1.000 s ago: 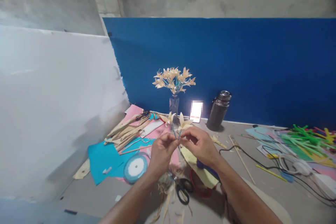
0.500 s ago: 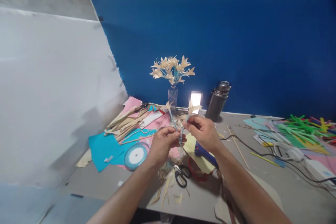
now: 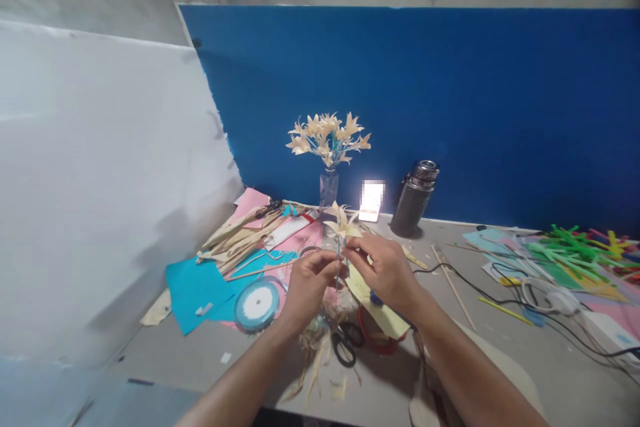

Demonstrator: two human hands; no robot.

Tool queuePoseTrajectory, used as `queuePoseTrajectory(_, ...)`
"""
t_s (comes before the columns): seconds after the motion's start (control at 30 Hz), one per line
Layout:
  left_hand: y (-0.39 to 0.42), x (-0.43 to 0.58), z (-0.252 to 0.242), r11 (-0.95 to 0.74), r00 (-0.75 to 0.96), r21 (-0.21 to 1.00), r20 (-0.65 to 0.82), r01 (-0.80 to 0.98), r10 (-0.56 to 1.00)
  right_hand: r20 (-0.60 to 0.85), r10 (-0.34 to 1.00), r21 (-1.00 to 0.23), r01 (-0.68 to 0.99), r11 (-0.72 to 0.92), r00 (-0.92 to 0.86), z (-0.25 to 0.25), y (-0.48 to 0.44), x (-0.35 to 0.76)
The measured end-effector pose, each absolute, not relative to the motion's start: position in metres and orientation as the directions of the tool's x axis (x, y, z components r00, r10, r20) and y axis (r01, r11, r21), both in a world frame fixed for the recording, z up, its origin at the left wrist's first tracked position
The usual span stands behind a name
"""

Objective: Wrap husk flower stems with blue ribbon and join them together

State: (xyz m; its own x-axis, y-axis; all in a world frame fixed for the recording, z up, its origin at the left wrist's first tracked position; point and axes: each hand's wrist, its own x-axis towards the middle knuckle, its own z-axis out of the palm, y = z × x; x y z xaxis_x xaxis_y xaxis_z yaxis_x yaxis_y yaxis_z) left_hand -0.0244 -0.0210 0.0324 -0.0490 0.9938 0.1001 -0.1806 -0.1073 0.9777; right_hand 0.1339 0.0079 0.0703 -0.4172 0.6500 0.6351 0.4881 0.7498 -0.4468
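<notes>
Pale cream artificial flowers (image 3: 342, 220) with thin light-blue stems stand upright between my hands, their heads close together and overlapping. My left hand (image 3: 313, 283) is closed, pinching a blue stem between thumb and fingers. From the other side, my right hand (image 3: 384, 265) closes its fingertips on a flower stem just under the heads. Part of the stems is hidden by my fingers. Below my hands lie black-handled scissors (image 3: 345, 350) among cream scraps (image 3: 315, 367). A roll of light-blue ribbon (image 3: 240, 307) sits left of my left wrist.
Behind my hands a glass vase (image 3: 329, 190) holds similar flowers (image 3: 327, 133). A dark thermos (image 3: 415, 200) and a bright phone-like screen (image 3: 370, 203) stand nearby. Blue paper (image 3: 187, 290) and dried husk strips (image 3: 240, 240) lie left; a black cable (image 3: 480, 287) and green pipe cleaners (image 3: 570, 247) lie right.
The two flowers were apart, leaning away from each other; now their heads overlap. My right hand has shifted slightly left and down, closer to my left hand.
</notes>
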Motion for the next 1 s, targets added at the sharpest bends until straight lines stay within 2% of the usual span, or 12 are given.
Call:
queuePoseTrajectory(0.23, -0.019, -0.02, 0.024, -0.224, -0.053, 0.972, 0.221, -0.075, 0.974, 0.674, 0.652, -0.439, 0.522, 0.731, -0.347, 0.068, 0.006, 0.13)
queuePoseTrajectory(0.43, -0.019, -0.016, 0.021, -0.268, -0.052, 0.956, 0.264, -0.117, 0.963, 0.699, 0.622, -0.33, 0.612, 0.719, -0.353, 0.068, 0.001, 0.127)
queuePoseTrajectory(0.6, -0.024, -0.012, 0.028, -0.288, 0.003, 0.954, 0.289, -0.083, 0.957, 0.731, 0.591, -0.265, 0.657, 0.706, -0.34, 0.068, -0.001, 0.124)
queuePoseTrajectory(0.87, -0.027, -0.012, 0.034, -0.274, -0.033, 0.961, 0.273, -0.023, 0.961, 0.734, 0.615, -0.321, 0.652, 0.687, -0.287, 0.065, -0.002, 0.121)
queuePoseTrajectory(1.0, -0.022, -0.017, 0.028, -0.248, -0.134, 0.969, 0.242, -0.026, 0.961, 0.778, 0.584, -0.364, 0.59, 0.72, -0.233, 0.066, -0.004, 0.12)
